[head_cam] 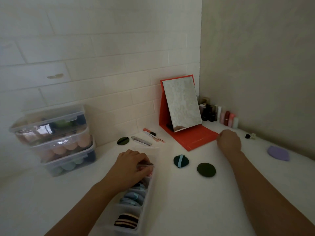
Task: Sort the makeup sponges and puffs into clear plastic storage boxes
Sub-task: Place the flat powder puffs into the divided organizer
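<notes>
Reaching into the far end of the clear divided box (146, 202), the left hand (134, 165) curls, seemingly round a pink puff (149, 173). The right hand (229, 142) sits curled beside the red mirror stand (196, 138); whether it holds anything, I cannot tell. A strapped green puff (181, 161) lies between them.

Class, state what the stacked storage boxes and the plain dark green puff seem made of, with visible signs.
Stacked storage boxes: probably clear glossy plastic; contents show through, lid glints. Plain dark green puff: likely matte fabric or foam; no shine, texture unclear.
</notes>
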`<state>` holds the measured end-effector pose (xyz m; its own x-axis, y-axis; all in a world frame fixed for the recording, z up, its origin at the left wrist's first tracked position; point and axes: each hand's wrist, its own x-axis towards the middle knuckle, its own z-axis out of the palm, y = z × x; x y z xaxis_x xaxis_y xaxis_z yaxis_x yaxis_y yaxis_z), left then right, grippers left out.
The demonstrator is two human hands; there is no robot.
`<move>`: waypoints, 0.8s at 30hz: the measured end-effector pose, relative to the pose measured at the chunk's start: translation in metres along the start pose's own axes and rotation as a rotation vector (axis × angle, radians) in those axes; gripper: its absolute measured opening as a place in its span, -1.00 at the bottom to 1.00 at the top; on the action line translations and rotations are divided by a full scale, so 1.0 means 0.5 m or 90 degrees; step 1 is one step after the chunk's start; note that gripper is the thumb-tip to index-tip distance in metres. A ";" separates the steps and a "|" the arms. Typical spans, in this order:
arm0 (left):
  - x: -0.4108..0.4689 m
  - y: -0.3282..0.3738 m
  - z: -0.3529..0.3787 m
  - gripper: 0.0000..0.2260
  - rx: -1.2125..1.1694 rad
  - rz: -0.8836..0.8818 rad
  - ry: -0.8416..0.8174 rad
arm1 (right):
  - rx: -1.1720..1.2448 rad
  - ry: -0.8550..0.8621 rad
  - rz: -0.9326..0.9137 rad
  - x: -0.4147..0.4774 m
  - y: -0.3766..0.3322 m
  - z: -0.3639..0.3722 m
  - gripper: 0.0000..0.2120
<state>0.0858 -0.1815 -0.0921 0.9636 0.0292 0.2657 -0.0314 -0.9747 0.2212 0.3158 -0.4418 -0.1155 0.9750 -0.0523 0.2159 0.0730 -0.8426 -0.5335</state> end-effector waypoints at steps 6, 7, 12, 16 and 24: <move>0.002 0.002 -0.001 -0.52 -0.009 -0.007 0.003 | 0.108 0.091 -0.172 -0.017 -0.111 -0.086 -0.78; 0.001 0.004 -0.002 -0.50 -0.007 -0.008 0.001 | 0.156 0.090 -0.219 -0.028 -0.135 -0.100 -0.79; -0.001 0.013 -0.009 -0.45 -0.011 -0.020 -0.002 | 0.238 -0.116 -0.404 -0.138 -0.241 -0.125 -0.81; -0.001 0.016 -0.010 -0.46 -0.027 -0.020 0.015 | 0.234 -0.234 -0.506 -0.208 -0.281 -0.091 -0.85; 0.000 0.021 -0.010 -0.78 -0.029 -0.033 0.033 | 0.135 -0.252 -0.582 -0.255 -0.291 -0.042 -0.81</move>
<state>0.0840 -0.1907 -0.0852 0.9492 0.0923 0.3007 0.0051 -0.9604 0.2787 0.1764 -0.3237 -0.0483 0.5235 0.7777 0.3482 0.8234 -0.3567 -0.4413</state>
